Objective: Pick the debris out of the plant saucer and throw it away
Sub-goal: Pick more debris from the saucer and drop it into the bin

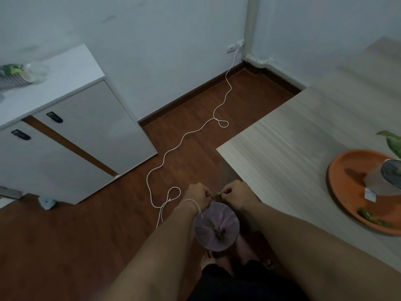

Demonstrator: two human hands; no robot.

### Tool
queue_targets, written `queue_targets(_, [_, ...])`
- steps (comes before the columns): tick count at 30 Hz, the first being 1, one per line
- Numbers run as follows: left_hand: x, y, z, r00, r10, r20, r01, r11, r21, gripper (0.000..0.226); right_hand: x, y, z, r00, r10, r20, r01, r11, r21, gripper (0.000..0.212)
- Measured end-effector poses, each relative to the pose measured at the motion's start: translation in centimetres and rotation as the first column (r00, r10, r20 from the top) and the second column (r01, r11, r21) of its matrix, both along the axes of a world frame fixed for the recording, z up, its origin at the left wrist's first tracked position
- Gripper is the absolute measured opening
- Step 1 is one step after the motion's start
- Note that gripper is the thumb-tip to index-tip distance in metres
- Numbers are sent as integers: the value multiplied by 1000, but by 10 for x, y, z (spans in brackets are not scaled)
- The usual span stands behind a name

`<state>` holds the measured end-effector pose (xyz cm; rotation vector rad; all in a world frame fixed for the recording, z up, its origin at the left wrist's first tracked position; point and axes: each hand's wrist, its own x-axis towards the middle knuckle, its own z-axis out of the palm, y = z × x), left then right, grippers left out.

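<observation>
An orange plant saucer lies on the wooden table at the right, with a potted plant standing in it. Green leaf debris lies near the saucer's front rim. On the floor below me stands a small bin lined with a purple bag, and green scraps lie at its bottom. Both hands hover over the bin's far rim. My right hand pinches a small green piece of debris. My left hand is closed, its fingertips at the bag's far edge, seemingly pinching it.
The wooden table fills the right side, its corner close to my right hand. A white cable snakes across the brown floor from a wall socket. A white cabinet stands at the left. My feet are just behind the bin.
</observation>
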<state>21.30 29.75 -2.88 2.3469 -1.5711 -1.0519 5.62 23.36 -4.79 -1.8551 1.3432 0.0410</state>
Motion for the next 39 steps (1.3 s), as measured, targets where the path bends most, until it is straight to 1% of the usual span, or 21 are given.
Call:
queue_targets(1, [0,0,-1,1000,-16,6,16,1000,-4,19,1,0,-1,1000,6,-2,-6,1000,3,22])
queue_targets(4, [3,-1,-7,997,-73,25,73,997,-2,19,1,0,-4,1000,17,-2,-17,1000,26,12])
queue_targets(7, [6,-1,-11,993,-117,31,117,993,9,20,0,2,-6,1000,11,-13,-11,1000,29,15])
queue_targets(10, [5,1,-14,984,-171,39,170,985,32,15,-1,3,-6,1000,0,-23,1,999,35,12])
queue_targets(13, [5,1,-17,975,-213,64,210,977,44,18,0,4,-5,1000,-9,-19,10,999,43,11])
queue_targets(16, [6,0,-18,966,-242,93,241,970,23,21,-1,5,-3,1000,-12,-25,13,999,47,14])
queue_targets(19, [9,0,-19,957,-267,115,267,964,14,23,-2,7,-3,1000,-8,-19,9,999,45,16])
queue_targets(24, [11,-1,-20,943,-291,162,294,956,8,37,-4,8,-5,1000,-29,-8,29,999,36,16])
queue_targets(26, [10,-2,-18,947,-286,149,290,957,-5,38,-5,8,-4,999,-41,-10,41,999,21,18])
queue_targets(29, [8,-5,-14,951,-282,123,286,958,-14,37,-7,7,-2,999,-54,-7,54,999,3,27])
queue_targets(32, [4,-9,-12,946,-296,128,300,954,-13,33,-11,6,-2,998,-60,11,60,998,4,21])
queue_targets(35, [-2,-12,-12,931,-331,153,337,941,-13,30,-18,3,0,995,-96,31,96,995,-7,18])
queue_targets(39, [-13,-19,-9,905,-385,179,392,920,-7,32,-40,-3,4,982,-181,48,183,983,-31,21])
